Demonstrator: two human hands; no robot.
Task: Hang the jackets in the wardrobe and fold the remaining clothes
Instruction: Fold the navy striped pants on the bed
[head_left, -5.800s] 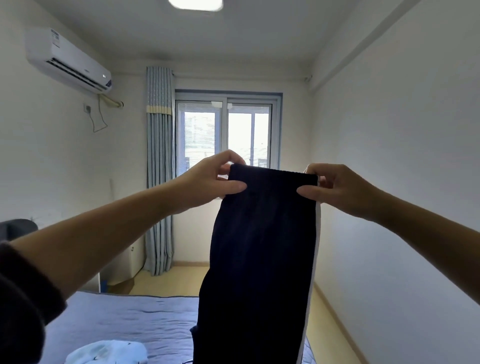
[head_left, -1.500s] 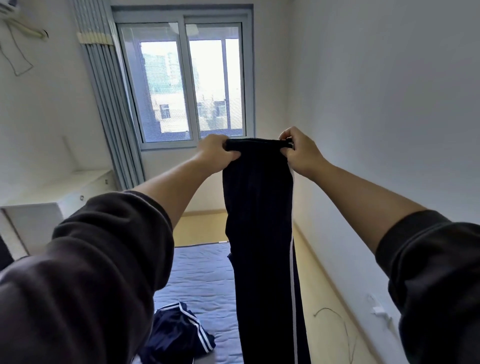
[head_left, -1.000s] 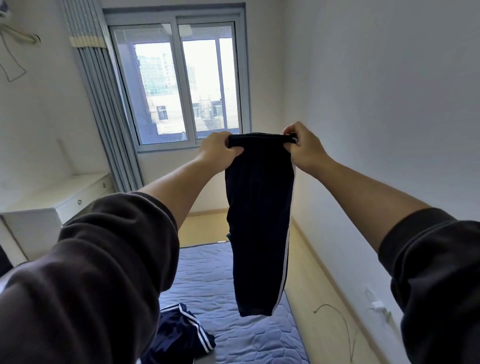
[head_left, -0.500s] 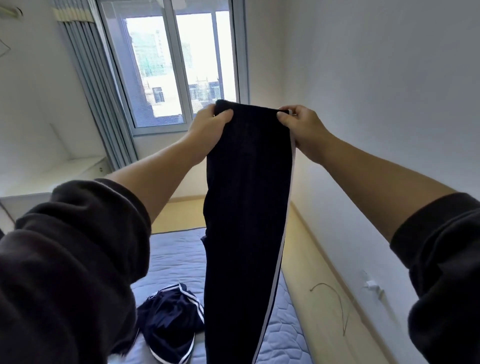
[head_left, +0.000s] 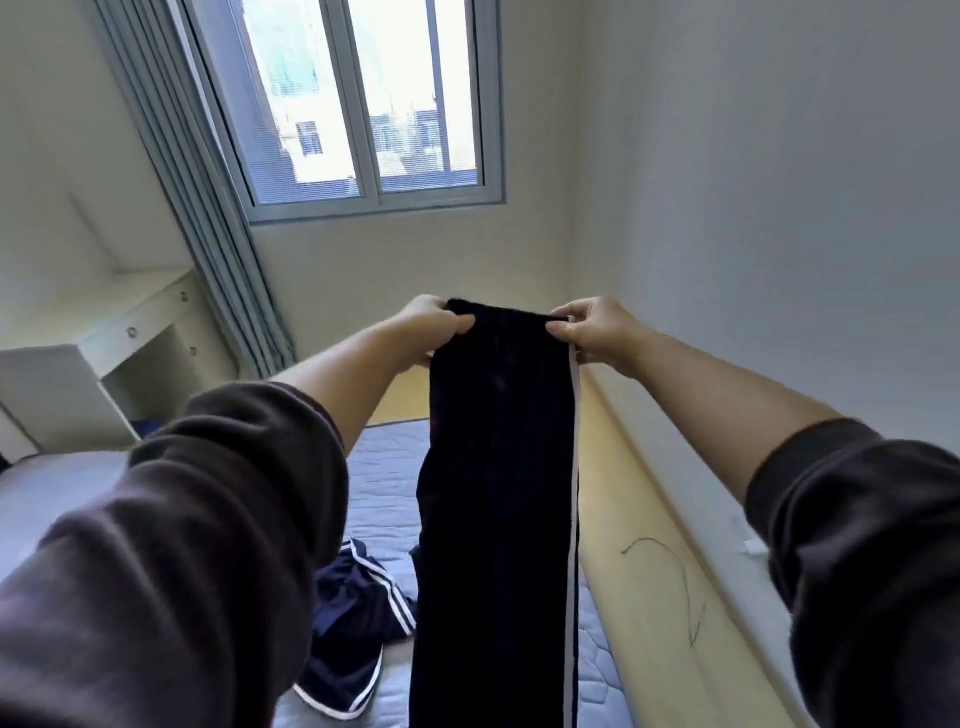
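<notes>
The left hand (head_left: 434, 326) and the right hand (head_left: 592, 331) are both raised in front of the person, each pinching a top corner of a pair of dark navy track trousers (head_left: 496, 493) between thumb and curled fingers; the top edge is pulled taut between them. The trousers hang straight down as a long, flat, narrow panel and run out of the bottom of the view; a white stripe follows the right edge; the cloth looks smooth and matte.

The hanging trousers hide the middle of the bed (head_left: 382, 467), whose grey-blue cover is quilted in a small cell pattern. To the left of the trousers a second navy garment (head_left: 358, 618) with white stripes lies crumpled on the cover, partly behind the left sleeve (head_left: 171, 545), which is dark and soft, bunched at the forearm.

Between the bed and the right wall runs a strip of pale wooden floor (head_left: 639, 597) with a thin dark cable (head_left: 685, 587) curling over it. Beyond the bed are a grey-framed window (head_left: 363, 104), a pleated grey-blue curtain (head_left: 208, 208) and a white desk (head_left: 114, 332).
</notes>
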